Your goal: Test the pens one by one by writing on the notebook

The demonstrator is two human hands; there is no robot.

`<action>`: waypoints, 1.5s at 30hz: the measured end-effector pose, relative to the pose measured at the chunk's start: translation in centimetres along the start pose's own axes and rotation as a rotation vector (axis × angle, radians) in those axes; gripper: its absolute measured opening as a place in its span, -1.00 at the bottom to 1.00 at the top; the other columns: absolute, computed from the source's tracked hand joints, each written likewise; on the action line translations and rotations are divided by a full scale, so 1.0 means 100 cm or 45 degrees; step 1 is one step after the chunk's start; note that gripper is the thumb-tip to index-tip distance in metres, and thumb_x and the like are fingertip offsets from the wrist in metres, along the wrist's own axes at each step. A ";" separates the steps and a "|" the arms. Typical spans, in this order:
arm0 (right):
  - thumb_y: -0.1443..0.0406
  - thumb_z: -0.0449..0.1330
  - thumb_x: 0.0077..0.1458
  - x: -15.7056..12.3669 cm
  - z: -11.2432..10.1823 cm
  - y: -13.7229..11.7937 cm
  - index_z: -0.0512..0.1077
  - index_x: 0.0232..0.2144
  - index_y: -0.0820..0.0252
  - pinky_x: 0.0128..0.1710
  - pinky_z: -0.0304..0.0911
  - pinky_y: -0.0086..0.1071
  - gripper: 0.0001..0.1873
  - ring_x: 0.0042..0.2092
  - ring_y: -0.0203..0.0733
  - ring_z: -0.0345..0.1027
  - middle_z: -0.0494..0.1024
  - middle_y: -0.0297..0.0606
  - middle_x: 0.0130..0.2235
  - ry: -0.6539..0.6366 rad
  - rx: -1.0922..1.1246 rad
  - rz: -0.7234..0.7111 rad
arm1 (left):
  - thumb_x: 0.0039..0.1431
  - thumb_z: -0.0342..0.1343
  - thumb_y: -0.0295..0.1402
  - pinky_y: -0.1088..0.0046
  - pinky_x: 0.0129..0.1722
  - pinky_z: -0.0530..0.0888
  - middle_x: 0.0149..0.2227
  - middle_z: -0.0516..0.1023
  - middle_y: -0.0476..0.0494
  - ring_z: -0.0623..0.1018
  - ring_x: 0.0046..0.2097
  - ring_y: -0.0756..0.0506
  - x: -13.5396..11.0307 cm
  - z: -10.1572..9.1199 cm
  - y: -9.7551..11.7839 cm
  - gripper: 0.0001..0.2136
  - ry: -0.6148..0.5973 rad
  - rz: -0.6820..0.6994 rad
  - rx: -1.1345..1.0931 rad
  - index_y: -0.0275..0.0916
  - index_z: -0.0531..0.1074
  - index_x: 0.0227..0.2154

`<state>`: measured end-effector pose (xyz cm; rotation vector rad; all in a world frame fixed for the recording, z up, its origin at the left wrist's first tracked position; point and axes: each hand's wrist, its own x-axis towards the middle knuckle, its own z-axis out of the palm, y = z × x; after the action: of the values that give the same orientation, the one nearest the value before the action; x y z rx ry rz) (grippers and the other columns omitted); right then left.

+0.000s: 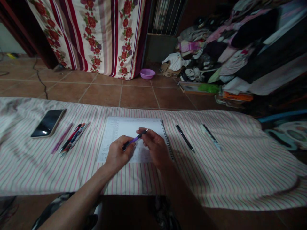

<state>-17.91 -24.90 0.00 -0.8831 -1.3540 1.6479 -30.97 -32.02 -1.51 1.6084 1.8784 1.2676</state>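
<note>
A pen with a purple barrel and dark end [137, 138] slants between my two hands over an open-lying spiral notebook [139, 123]. My left hand [120, 150] is closed round the pen's dark lower end. At the pen's upper end, the fingers of my right hand [155, 145] pinch near the tip. Under both hands lies the notebook's printed page, partly covered by them; its wire binding runs down the right side. To the right of the notebook rests a black pen [184, 138], and farther right a pale blue and black pen [211, 136].
On the striped cloth [230, 172] at left lie a smartphone [48, 123], a purple pen [62, 138] and several pens in a bunch [74, 139]. Beyond the cloth are a tiled floor, a pink bowl [147, 73], a flowered curtain [96, 38] and heaped clothes [216, 48].
</note>
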 end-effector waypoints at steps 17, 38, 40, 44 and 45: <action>0.17 0.24 -0.10 0.000 0.002 0.001 0.47 -0.23 0.14 -0.53 0.06 -0.44 -0.67 -0.51 -0.40 0.18 0.57 -0.28 -0.24 0.068 -0.026 0.012 | 0.09 0.04 -0.37 0.47 -0.38 0.33 -0.47 0.43 -0.02 0.42 -0.41 -0.01 0.001 0.000 -0.002 -0.92 -0.011 -0.026 0.042 -0.23 0.42 -0.40; 0.19 0.22 -0.08 0.001 0.000 0.001 0.51 -0.27 0.14 -0.50 0.08 -0.44 -0.72 -0.44 -0.35 0.25 0.57 -0.24 -0.18 0.090 -0.065 0.034 | 0.11 0.01 -0.37 0.46 -0.38 0.36 -0.45 0.45 -0.04 0.43 -0.40 -0.02 0.001 -0.001 -0.001 -0.89 -0.029 -0.008 0.067 -0.22 0.42 -0.38; 0.20 0.23 -0.10 0.001 0.000 0.001 0.52 -0.28 0.14 -0.48 0.11 -0.42 -0.73 -0.44 -0.34 0.26 0.58 -0.25 -0.25 0.112 -0.061 0.038 | 0.11 0.01 -0.38 0.46 -0.38 0.36 -0.45 0.46 -0.04 0.43 -0.40 -0.02 0.001 -0.001 -0.001 -0.90 -0.028 -0.005 0.071 -0.22 0.42 -0.39; 0.21 0.25 -0.16 0.003 0.001 0.005 0.51 -0.37 0.14 -0.45 0.16 -0.41 -0.78 -0.42 -0.31 0.31 0.59 -0.28 -0.32 0.153 -0.042 0.024 | 0.11 0.00 -0.38 0.47 -0.40 0.36 -0.46 0.45 -0.04 0.44 -0.40 -0.03 0.001 0.000 0.001 -0.89 -0.026 0.001 0.103 -0.22 0.41 -0.40; 0.21 0.25 -0.16 0.004 0.002 0.006 0.51 -0.38 0.14 -0.45 0.17 -0.41 -0.79 -0.41 -0.30 0.32 0.59 -0.28 -0.33 0.158 -0.053 0.022 | 0.11 0.00 -0.38 0.47 -0.40 0.35 -0.47 0.45 -0.03 0.44 -0.40 -0.03 0.001 0.000 0.001 -0.89 -0.021 0.005 0.111 -0.22 0.41 -0.40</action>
<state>-18.31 -24.67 -0.55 -1.0071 -1.3030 1.5560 -30.95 -31.90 -1.37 1.6620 1.9463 1.1858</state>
